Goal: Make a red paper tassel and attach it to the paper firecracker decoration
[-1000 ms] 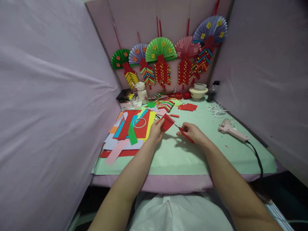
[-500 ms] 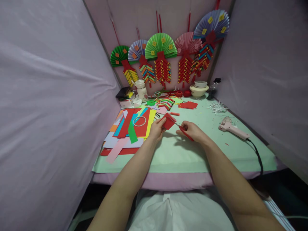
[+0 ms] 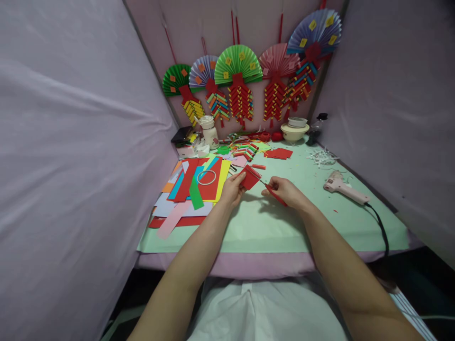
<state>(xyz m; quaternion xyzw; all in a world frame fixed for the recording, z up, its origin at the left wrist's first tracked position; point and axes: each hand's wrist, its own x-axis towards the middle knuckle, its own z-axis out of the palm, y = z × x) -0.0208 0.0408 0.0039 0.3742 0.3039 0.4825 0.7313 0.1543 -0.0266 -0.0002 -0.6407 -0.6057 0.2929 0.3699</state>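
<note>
A piece of red paper [image 3: 251,178] is held above the table by my left hand [image 3: 233,188], its thumb on top. Narrow parallel slits run along the paper's upper right edge, leaving a fringe. My right hand [image 3: 284,190] is closed around red-handled scissors [image 3: 276,194]. The scissor blades point left and meet the fringed edge of the paper; whether they are parted is too small to tell. Just behind the paper lies a small orange-red paper roll [image 3: 259,166].
Coloured paper sheets and strips [image 3: 177,208] lie at left, a white ring [image 3: 206,177] on them. A corded glue gun [image 3: 345,188] rests at right. Behind are red paper squares [image 3: 279,153], paper rolls [image 3: 246,152], a white bottle [image 3: 209,135] and a bowl [image 3: 294,133]. Paper fans [image 3: 238,64] hang behind.
The whole view has shifted slightly. Both hands, the red paper and the scissors keep nearly the same positions relative to each other.
</note>
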